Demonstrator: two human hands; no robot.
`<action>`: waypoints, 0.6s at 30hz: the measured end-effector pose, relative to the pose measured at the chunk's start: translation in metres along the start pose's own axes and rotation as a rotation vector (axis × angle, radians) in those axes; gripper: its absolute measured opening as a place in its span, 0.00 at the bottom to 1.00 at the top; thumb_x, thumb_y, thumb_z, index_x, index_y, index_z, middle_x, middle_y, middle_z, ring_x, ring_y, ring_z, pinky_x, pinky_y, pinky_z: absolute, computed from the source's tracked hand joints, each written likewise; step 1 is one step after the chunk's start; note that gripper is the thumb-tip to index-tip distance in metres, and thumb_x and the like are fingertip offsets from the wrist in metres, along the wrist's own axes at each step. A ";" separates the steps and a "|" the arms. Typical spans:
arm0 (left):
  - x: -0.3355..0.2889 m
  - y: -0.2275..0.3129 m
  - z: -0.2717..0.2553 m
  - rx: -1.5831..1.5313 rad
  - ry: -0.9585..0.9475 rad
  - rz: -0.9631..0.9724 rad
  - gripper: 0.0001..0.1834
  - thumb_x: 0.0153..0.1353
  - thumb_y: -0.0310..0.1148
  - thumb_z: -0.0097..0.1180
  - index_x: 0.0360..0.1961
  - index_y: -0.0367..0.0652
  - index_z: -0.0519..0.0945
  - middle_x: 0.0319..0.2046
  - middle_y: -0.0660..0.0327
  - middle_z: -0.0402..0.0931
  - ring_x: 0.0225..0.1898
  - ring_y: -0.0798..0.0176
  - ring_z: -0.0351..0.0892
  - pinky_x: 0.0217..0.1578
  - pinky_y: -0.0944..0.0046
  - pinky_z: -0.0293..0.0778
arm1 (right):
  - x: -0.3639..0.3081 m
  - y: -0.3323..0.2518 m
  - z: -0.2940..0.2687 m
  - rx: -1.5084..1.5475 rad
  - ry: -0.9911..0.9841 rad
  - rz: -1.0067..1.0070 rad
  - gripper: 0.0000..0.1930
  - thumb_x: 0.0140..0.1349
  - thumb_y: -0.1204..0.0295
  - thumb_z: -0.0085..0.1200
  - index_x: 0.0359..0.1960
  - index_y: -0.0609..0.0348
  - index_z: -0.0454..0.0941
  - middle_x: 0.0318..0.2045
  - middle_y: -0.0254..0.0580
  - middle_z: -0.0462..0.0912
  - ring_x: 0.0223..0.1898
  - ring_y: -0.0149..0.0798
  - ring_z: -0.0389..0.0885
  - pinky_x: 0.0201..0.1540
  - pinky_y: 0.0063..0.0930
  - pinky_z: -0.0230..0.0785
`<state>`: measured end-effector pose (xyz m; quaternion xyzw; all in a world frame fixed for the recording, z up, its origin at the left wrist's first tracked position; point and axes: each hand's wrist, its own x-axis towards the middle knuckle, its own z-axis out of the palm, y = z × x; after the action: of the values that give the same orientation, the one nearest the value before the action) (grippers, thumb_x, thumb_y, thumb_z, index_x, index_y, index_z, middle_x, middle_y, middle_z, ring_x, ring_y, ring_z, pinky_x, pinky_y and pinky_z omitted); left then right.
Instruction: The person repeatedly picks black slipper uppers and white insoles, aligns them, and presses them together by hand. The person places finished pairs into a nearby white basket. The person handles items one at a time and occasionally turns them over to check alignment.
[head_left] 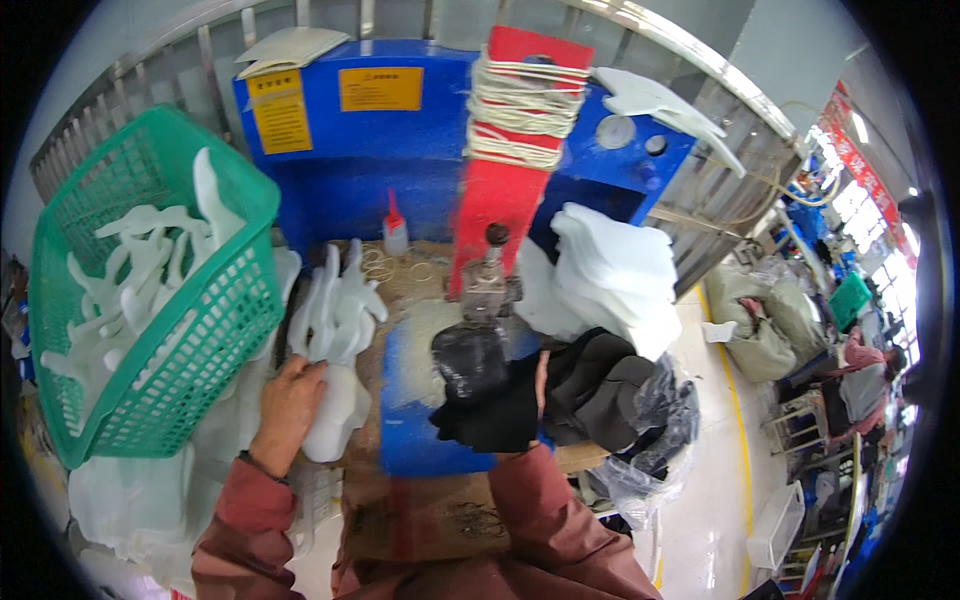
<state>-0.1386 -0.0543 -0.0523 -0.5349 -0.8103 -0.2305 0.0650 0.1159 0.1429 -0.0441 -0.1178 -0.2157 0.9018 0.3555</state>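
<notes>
My left hand (pixel 290 405), its fingers bent together, grips the upper left edge of a smooth white shaped pad (pixel 338 415). Just beyond it lies a bundle of curved white pieces (pixel 338 305) with finger-like ends. My right hand (pixel 541 385) is closed on a black fabric piece (pixel 490 415); only a strip of the hand shows, the rest is behind the cloth. The fabric's upper edge meets a dark block (pixel 470 360) under the metal head (pixel 490 285) of a red machine arm (pixel 500 215). Beneath them lies a blue board (pixel 410 440).
A green basket (pixel 190 370) of white pieces stands at the left. White sheets (pixel 615 275) are stacked right of the arm, behind grey fabric pieces (pixel 600 390) and a plastic-lined bin (pixel 665 430). A small red-tipped bottle (pixel 395 232) stands before the blue machine body (pixel 350 185). Another person (pixel 865 385) is far right.
</notes>
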 end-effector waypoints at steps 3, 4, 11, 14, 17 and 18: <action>0.001 -0.005 -0.001 0.023 0.003 0.048 0.17 0.55 0.27 0.66 0.48 0.46 0.86 0.47 0.55 0.79 0.41 0.49 0.85 0.42 0.51 0.81 | -0.010 -0.003 0.001 0.231 0.019 0.110 0.45 0.72 0.31 0.39 0.76 0.55 0.62 0.69 0.52 0.72 0.68 0.54 0.72 0.71 0.51 0.64; 0.002 -0.005 -0.001 -0.028 -0.043 0.004 0.19 0.57 0.28 0.65 0.51 0.47 0.85 0.55 0.54 0.79 0.44 0.49 0.86 0.43 0.51 0.82 | -0.013 -0.001 0.001 0.268 0.018 0.083 0.43 0.71 0.31 0.39 0.74 0.53 0.66 0.65 0.51 0.76 0.63 0.53 0.77 0.63 0.50 0.72; 0.007 -0.002 -0.007 0.045 -0.150 -0.013 0.18 0.60 0.28 0.64 0.52 0.46 0.85 0.51 0.61 0.79 0.44 0.51 0.85 0.44 0.54 0.82 | -0.028 0.007 -0.018 0.284 -0.051 0.187 0.43 0.71 0.31 0.37 0.71 0.54 0.69 0.64 0.50 0.78 0.60 0.51 0.80 0.60 0.48 0.74; 0.004 0.001 -0.003 0.086 -0.049 0.026 0.13 0.58 0.27 0.65 0.46 0.46 0.86 0.48 0.62 0.80 0.43 0.51 0.85 0.43 0.53 0.82 | -0.039 0.012 -0.026 0.095 -0.074 0.162 0.45 0.72 0.30 0.34 0.75 0.55 0.64 0.68 0.50 0.74 0.64 0.51 0.76 0.66 0.47 0.70; 0.003 0.008 -0.002 -0.007 0.088 0.054 0.07 0.59 0.25 0.65 0.40 0.43 0.84 0.45 0.59 0.81 0.42 0.49 0.85 0.42 0.54 0.81 | -0.044 0.019 -0.035 -0.070 0.055 0.138 0.48 0.72 0.28 0.28 0.78 0.55 0.59 0.71 0.50 0.70 0.67 0.50 0.72 0.70 0.47 0.64; 0.001 0.011 -0.009 -0.039 0.095 0.032 0.07 0.60 0.24 0.65 0.40 0.42 0.84 0.43 0.57 0.82 0.41 0.48 0.85 0.42 0.55 0.81 | -0.045 0.020 -0.038 0.110 -0.039 0.181 0.48 0.72 0.28 0.27 0.78 0.55 0.59 0.70 0.50 0.70 0.66 0.50 0.73 0.69 0.46 0.65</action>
<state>-0.1304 -0.0537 -0.0402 -0.5375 -0.7929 -0.2702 0.0967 0.1503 0.1107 -0.0842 -0.0996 -0.1610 0.9428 0.2743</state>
